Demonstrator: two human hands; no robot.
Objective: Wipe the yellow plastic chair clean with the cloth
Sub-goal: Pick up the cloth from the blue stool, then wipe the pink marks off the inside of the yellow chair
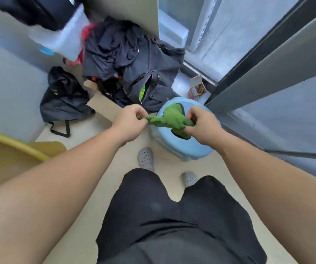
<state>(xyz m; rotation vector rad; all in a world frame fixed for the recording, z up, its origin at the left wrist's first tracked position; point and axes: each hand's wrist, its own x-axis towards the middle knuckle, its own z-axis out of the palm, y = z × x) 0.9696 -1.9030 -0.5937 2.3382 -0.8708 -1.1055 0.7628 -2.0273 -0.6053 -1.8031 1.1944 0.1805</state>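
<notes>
Cluttered floor corner; left hand and right hand each pinch the green cloth, stretching it ready (yellow chair left, unwiped).

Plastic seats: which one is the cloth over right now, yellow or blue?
The blue stool, directly under the green cloth stretched between both hands. The yellow chair sits off to the left, untouched.

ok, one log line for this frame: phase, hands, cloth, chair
phase: cloth prep | left hand: grips green cloth end | right hand: grips other end | yellow plastic chair: lower left, untouched
</notes>
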